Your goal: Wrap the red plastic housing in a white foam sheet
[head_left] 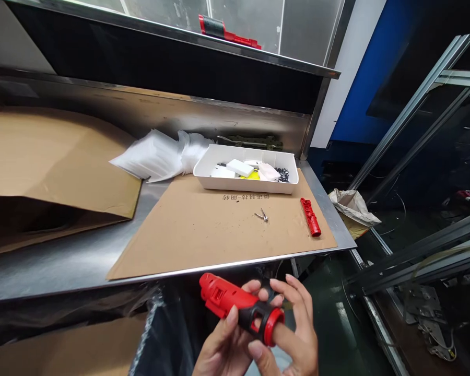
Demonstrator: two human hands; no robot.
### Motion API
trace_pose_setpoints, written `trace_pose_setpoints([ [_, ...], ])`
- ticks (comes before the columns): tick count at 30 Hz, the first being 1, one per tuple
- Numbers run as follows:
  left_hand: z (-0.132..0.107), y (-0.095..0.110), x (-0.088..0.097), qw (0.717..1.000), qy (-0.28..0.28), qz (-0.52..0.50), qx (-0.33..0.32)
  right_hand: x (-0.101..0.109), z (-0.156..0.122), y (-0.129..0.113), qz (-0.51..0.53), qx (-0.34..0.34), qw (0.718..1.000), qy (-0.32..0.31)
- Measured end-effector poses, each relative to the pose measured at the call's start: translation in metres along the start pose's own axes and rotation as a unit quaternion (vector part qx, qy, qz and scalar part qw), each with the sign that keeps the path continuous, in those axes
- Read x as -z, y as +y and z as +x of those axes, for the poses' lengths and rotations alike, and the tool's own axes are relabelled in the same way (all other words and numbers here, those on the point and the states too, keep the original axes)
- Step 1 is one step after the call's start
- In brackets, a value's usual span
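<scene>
I hold a red and black plastic tool housing (235, 306) below the front edge of the steel bench. My left hand (223, 347) grips its body from underneath, thumb on the black collar. My right hand (293, 329) is at its ringed end, with a finger pushed into the red ring and the other fingers curled over the top. On the cardboard sheet (203, 235) lie a red plastic half-shell (310, 216) near the right edge and small metal screws (262, 215) in the middle.
A white tray (211, 180) with small white parts and dark screws stands at the back of the sheet. White plastic bags (156, 154) lie beside it. A large cardboard box (43, 172) fills the left. Metal rails (415, 261) run at the right.
</scene>
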State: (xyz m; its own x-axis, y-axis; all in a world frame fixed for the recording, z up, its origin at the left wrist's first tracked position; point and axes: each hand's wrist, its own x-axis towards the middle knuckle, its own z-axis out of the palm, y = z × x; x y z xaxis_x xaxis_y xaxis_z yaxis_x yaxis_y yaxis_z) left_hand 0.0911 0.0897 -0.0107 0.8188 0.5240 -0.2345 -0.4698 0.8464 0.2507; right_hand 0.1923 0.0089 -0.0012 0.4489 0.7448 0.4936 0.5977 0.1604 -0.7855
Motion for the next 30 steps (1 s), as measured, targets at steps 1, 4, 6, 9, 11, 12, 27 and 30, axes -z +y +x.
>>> trace_pose_setpoints([
  [1, 0.001, -0.001, 0.003, 1.0, -0.022, -0.007, 0.006, 0.001, 0.0, 0.0, -0.011, 0.003, 1.0, 0.007],
  [4, 0.004, -0.003, 0.011, 0.997, -0.071, -0.02, 0.013, 0.003, -0.002, 0.0, -0.017, -0.005, 0.999, 0.039],
  [6, 0.005, -0.004, 0.012, 0.997, -0.077, -0.023, 0.013, 0.003, -0.005, 0.001, -0.008, -0.023, 0.998, 0.05],
  [9, 0.006, -0.004, 0.009, 0.995, -0.094, -0.028, 0.015, 0.003, -0.007, 0.001, 0.002, -0.042, 0.998, 0.055],
  [11, 0.006, -0.003, 0.004, 0.992, -0.119, -0.035, 0.01, 0.001, -0.007, 0.001, 0.005, -0.037, 0.997, 0.061],
  [12, 0.007, -0.003, 0.002, 0.99, -0.134, -0.039, 0.005, 0.001, -0.007, 0.001, 0.004, -0.032, 0.997, 0.064],
  [27, 0.0, 0.007, 0.006, 0.997, -0.06, 0.013, -0.048, -0.011, -0.006, -0.004, 0.039, -0.077, 0.995, 0.05],
  [30, -0.003, 0.009, -0.002, 0.996, -0.005, 0.058, -0.067, -0.014, -0.002, -0.007, 0.052, -0.109, 0.993, 0.016],
])
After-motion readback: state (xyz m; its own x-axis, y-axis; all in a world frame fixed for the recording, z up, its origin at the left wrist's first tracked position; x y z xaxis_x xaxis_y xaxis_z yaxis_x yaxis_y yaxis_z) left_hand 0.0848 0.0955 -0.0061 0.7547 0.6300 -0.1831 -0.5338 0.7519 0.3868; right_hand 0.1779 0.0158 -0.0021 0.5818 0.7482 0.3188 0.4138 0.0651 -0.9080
